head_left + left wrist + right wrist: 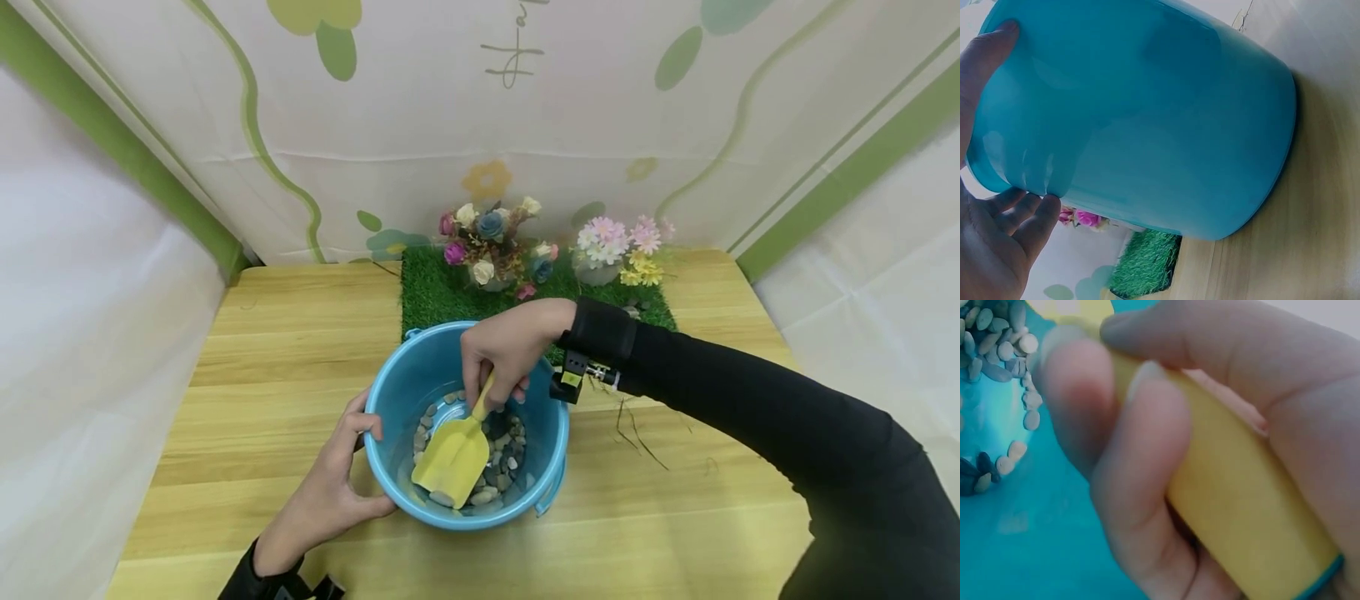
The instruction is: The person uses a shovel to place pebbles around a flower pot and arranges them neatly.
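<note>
A blue plastic bucket [408,375] stands on the wooden table, with pebbles [504,471] scattered over its bottom. My left hand [339,479] holds the bucket's left side, its fingers at the rim. In the left wrist view the thumb lies against the bucket's outer wall [1141,125]. Reaching down inside the bucket, my right hand [513,342] grips a yellow toy shovel [453,458] by its handle [1229,481]. The shovel's blade slants down to the left over the pebbles. Whether any pebbles lie under the blade is hidden.
Behind the bucket lies a green artificial grass mat [435,287], bearing mixed artificial flowers [491,229] and a pot of pink and white flowers [603,242]. Thin dark twigs [637,429] lie on the table [270,367] right of the bucket. A printed curtain [420,108] hangs behind.
</note>
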Demonstrator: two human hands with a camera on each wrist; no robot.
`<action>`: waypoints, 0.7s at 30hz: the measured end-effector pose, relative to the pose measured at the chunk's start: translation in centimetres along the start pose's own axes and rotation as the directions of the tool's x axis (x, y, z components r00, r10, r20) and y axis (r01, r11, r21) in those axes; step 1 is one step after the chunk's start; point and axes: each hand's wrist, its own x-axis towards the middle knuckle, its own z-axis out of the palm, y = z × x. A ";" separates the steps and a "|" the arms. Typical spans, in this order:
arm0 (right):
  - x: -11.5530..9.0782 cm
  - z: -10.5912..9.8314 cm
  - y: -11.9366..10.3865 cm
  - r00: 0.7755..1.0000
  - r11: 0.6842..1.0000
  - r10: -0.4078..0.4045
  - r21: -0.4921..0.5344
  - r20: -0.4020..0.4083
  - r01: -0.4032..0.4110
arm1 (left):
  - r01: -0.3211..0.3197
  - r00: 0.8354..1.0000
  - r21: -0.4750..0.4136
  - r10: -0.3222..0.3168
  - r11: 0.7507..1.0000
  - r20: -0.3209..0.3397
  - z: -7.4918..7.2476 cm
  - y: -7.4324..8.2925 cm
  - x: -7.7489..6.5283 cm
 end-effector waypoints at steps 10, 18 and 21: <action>-1.5 -0.4 0.1 1.000 0.997 0.003 0.074 -0.017 -0.002 | -0.017 1.000 -0.008 0.017 1.000 -0.007 0.0 0.0 0.2; -0.7 -0.1 0.1 0.998 0.998 -0.051 0.037 -0.028 0.052 | -0.025 1.000 -0.004 0.025 1.000 -0.011 0.0 0.0 0.1; -0.5 0.2 0.2 0.998 0.998 -0.051 0.032 -0.032 0.052 | -0.037 0.999 -0.013 0.037 0.999 -0.008 0.0 0.0 0.1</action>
